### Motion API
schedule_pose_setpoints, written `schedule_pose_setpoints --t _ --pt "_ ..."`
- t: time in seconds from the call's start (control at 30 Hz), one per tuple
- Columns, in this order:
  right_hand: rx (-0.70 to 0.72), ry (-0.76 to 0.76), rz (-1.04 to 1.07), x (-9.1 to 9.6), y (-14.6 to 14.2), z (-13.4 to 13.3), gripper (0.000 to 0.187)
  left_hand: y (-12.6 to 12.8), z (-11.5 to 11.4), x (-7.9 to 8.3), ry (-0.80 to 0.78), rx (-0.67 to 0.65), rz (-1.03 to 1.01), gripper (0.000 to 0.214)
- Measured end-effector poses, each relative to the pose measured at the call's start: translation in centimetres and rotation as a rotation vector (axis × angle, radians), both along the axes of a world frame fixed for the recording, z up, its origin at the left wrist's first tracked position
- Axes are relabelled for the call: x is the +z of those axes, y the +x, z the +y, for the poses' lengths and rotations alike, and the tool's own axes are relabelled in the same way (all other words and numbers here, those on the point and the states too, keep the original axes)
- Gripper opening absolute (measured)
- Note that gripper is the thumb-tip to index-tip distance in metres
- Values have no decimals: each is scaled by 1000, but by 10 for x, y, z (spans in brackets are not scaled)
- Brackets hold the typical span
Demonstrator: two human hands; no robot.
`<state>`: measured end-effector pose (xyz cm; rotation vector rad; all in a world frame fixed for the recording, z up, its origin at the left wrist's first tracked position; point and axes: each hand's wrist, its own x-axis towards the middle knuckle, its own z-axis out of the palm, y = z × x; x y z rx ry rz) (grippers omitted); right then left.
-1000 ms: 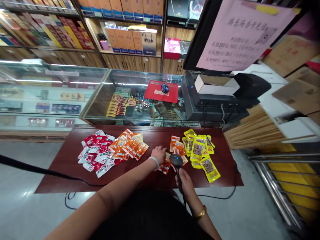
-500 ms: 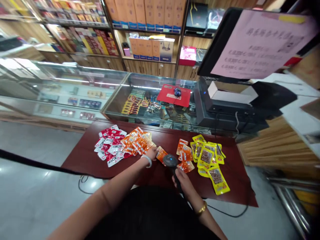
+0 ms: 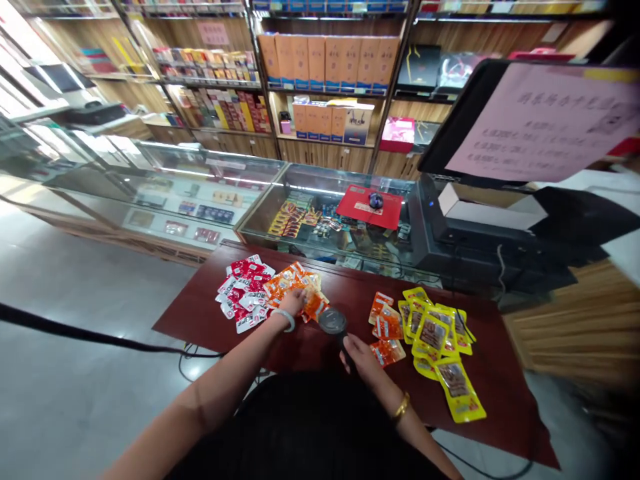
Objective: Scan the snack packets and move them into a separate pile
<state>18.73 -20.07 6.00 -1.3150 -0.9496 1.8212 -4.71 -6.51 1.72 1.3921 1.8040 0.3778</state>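
My left hand [image 3: 294, 302] is closed on the edge of an orange snack packet [image 3: 317, 306], at the near side of a pile of orange packets [image 3: 286, 283]. Wrapped in my right hand [image 3: 361, 359] is the handle of a black barcode scanner [image 3: 333, 321], its round head close to the held packet. Red and white packets [image 3: 246, 291] lie heaped left of the orange pile. Right of the scanner are several loose orange packets [image 3: 387, 325], and beyond them a group of yellow packets [image 3: 431, 335]. All these rest on a dark red-brown tabletop [image 3: 345, 283].
A glass display counter [image 3: 305, 250] runs behind the table, with a red mouse pad [image 3: 356, 212] and a mouse [image 3: 375, 200] on top. At right stands a black monitor with a pink paper sheet [image 3: 540, 127]. A scanner cable trails near the table's front edge.
My left hand has drawn the orange packet left, back toward the orange pile. The scanner's blue light no longer shows. The view has shifted, so the scene sits lower and further right.
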Motion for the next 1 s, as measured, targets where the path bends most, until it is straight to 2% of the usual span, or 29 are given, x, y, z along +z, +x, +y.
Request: schedule_pose_setpoints --t 0.1,0.17,0.2,0.27,0.37,0.43,0.53,0.63,0.7,0.8,0.9,1.0 --pt "-95 -23 -6 -6 8 -7 52 -8 10 21 144 45 200 33" --pt "-164 -61 -4 -12 16 -15 52 5 14 29 324 29 376 44" --pt "-204 -89 3 -15 20 -20 53 18 14 31 401 -23 433 46" --pt "-277 -139 16 -20 31 -30 55 56 12 30 457 -222 418 42" --pt "-331 -191 0 -22 49 -46 58 128 5 19 384 -554 238 31" --pt "-347 -219 -26 -23 61 -56 61 174 0 9 311 -672 183 29" --pt "-381 -257 -39 -27 75 -70 67 226 -4 -5 183 -725 240 31" --pt "-422 -246 -49 -31 86 -80 67 251 -3 -18 71 -694 238 31" --pt "-438 -232 -54 -32 91 -83 64 255 -2 -25 3 -650 178 29" --pt "-457 -237 -41 -29 96 -83 62 242 -2 -31 -71 -590 113 20" --pt "-495 -238 -23 -29 98 -76 60 210 -3 -31 -99 -518 85 15" --pt "-500 -178 -34 -31 96 -62 55 168 -6 -29 -98 -414 47 15"
